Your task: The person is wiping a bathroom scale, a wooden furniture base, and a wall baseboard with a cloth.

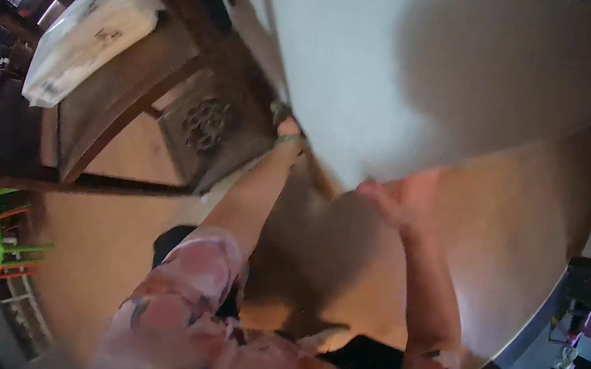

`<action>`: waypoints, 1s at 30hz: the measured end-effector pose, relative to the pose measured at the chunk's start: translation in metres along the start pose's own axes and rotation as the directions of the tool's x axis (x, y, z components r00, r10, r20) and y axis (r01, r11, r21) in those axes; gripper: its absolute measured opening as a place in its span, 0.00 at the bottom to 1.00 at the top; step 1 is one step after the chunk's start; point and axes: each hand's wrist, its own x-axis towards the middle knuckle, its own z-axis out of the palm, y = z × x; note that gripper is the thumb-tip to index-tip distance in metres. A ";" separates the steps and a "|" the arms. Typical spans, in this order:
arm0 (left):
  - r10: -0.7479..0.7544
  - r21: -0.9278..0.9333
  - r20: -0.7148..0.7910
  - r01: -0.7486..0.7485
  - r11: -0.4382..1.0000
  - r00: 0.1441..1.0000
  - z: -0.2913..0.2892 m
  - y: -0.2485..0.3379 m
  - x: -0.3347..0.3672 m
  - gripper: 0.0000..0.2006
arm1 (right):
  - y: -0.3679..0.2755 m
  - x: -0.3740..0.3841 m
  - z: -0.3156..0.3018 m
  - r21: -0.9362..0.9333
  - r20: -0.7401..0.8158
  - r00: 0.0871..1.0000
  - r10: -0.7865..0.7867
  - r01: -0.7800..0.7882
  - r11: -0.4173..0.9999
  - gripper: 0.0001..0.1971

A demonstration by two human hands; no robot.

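A large, smooth white panel (344, 62) fills the upper middle and right, its lower corner pointing toward me. At its left edge, beside dark carved wooden furniture (242, 134), my left hand (287, 127) is closed on the panel; a green band circles that wrist and most fingers are hidden. Close to the lower corner, my right hand (392, 205) grips the panel's bottom edge. That hand is somewhat blurred, and some of its fingers are hard to make out.
A wrapped white package (96, 36) lies on the dark wooden furniture at left. Green and orange chairs (6, 237) stand farther down on the left. Brown flooring (95, 246) spreads below. At the lower right edge is a bluish-lit shelf or case (541, 359) with small items.
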 end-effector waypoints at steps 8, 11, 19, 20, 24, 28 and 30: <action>0.267 -0.568 0.165 -0.130 0.812 0.949 0.046 -0.084 0.026 0.16 | -0.011 0.005 -0.008 -0.131 0.122 0.985 0.120 -0.103 0.986 0.64; 0.364 -0.654 0.242 -0.126 0.746 0.899 0.029 -0.128 0.033 0.16 | -0.012 0.004 0.001 -0.095 0.109 0.985 0.131 -0.121 0.988 0.65; 0.005 -0.129 0.000 -0.005 0.992 1.000 0.047 -0.191 -0.154 0.30 | -0.020 0.013 0.008 0.098 -0.087 0.996 0.000 0.008 0.995 0.64; -0.049 0.022 -0.026 0.049 0.999 0.998 0.042 -0.205 -0.182 0.30 | -0.022 0.013 0.008 0.084 -0.080 0.995 -0.054 0.061 0.995 0.64; -0.117 0.277 0.091 0.088 0.957 0.989 0.052 -0.087 -0.271 0.24 | -0.005 -0.020 -0.044 0.070 0.030 0.999 0.033 -0.035 0.997 0.53; -0.034 0.018 0.062 0.033 0.999 0.997 0.047 -0.069 -0.301 0.18 | 0.016 -0.075 -0.042 0.127 -0.014 0.987 0.161 -0.158 0.979 0.43; -0.297 -0.117 0.119 0.311 0.943 0.947 0.070 -0.105 -0.315 0.16 | 0.037 -0.127 -0.029 0.313 0.022 0.897 0.441 -0.425 0.849 0.34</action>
